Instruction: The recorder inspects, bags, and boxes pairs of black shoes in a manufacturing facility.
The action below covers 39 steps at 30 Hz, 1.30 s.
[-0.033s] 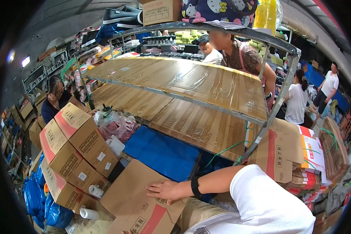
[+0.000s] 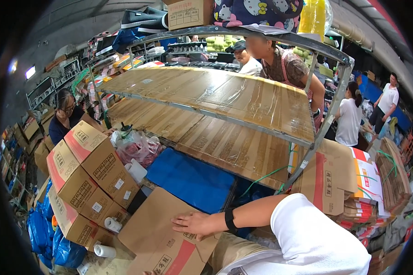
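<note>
I see my right hand point(image 2: 198, 223) resting flat, fingers spread and gripping nothing, on a brown cardboard box flap point(image 2: 163, 238). A blue sheet point(image 2: 190, 181) lies just behind it. My left hand is out of view.

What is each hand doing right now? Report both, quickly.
Right hand: open, fingers spread, palm flat on the brown cardboard box flap with a red stripe; holding nothing.
Left hand: not in view.

Under my right hand point(image 2: 198, 223) lies a flattened brown carton point(image 2: 163, 238) with a red stripe, left of it a stack of brown cartons point(image 2: 85, 176) with red bands and small white labels, a brown box point(image 2: 188, 13) on the top shelf, and red-striped folded cartons point(image 2: 328, 181) at right.
</note>
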Each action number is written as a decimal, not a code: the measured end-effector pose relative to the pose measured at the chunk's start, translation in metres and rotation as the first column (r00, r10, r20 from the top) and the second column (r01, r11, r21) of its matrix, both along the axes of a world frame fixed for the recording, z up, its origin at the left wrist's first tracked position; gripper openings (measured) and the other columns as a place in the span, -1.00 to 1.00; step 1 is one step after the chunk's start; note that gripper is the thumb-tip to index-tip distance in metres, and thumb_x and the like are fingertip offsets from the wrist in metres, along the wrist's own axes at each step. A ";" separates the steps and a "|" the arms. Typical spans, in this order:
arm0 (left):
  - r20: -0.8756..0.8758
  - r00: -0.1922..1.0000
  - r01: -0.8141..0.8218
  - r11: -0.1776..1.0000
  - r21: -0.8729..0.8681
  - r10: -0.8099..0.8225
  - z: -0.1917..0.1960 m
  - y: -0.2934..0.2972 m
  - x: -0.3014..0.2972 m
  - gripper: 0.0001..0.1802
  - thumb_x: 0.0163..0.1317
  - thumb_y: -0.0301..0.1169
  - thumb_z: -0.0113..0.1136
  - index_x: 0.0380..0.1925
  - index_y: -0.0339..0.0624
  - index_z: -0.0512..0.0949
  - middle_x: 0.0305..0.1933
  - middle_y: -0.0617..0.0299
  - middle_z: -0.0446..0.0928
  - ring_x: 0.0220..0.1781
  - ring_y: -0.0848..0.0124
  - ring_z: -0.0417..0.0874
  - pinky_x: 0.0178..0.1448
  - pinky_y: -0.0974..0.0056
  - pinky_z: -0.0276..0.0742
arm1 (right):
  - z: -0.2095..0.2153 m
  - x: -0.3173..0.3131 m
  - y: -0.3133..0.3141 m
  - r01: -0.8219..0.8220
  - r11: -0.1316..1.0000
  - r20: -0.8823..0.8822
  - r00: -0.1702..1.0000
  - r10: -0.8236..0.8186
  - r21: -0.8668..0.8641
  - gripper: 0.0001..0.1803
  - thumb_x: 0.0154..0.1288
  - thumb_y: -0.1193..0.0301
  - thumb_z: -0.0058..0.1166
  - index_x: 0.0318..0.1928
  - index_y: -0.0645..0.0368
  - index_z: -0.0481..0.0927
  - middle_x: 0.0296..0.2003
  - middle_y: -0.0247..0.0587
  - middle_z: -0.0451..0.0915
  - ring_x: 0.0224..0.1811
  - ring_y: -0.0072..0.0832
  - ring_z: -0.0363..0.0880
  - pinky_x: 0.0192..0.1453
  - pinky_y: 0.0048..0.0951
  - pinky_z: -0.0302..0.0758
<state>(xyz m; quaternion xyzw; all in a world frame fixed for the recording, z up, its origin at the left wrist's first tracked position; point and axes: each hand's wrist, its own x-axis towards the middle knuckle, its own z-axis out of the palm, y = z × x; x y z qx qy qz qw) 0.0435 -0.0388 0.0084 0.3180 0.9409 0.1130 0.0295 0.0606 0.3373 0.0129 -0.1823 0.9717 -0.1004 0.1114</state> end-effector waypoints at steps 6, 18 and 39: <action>-0.002 1.000 0.001 1.000 -0.028 -0.001 0.000 0.000 0.000 -0.25 0.42 0.06 -0.08 0.48 -0.10 0.17 0.59 -0.09 0.02 0.62 -0.06 -0.07 0.62 -0.13 -0.30 | -0.002 0.001 0.001 -0.006 1.000 -0.024 1.000 0.006 0.003 0.20 -0.06 0.15 0.42 0.53 0.12 -0.02 0.56 0.03 -0.13 0.58 -0.01 -0.07 0.38 0.01 0.35; 0.005 1.000 0.022 0.999 -0.035 -0.022 0.000 -0.002 0.000 -0.07 0.34 0.29 -0.08 0.49 -0.12 0.13 0.59 -0.11 -0.01 0.62 -0.11 -0.10 0.61 -0.17 -0.26 | -0.014 -0.001 0.003 -0.019 1.000 -0.054 0.998 0.019 0.008 0.21 -0.09 0.12 0.38 0.53 0.14 -0.04 0.56 0.05 -0.16 0.59 -0.02 -0.11 0.41 -0.03 0.33; -0.006 1.000 0.029 0.999 -0.030 -0.030 0.001 -0.001 -0.001 -0.09 0.33 0.27 -0.05 0.49 -0.12 0.16 0.59 -0.11 0.01 0.61 -0.11 -0.08 0.61 -0.16 -0.27 | -0.018 -0.006 -0.001 -0.001 0.997 -0.034 0.999 0.004 0.082 0.24 -0.12 0.14 0.45 0.53 0.12 -0.01 0.56 0.03 -0.15 0.57 -0.06 -0.04 0.32 -0.12 0.43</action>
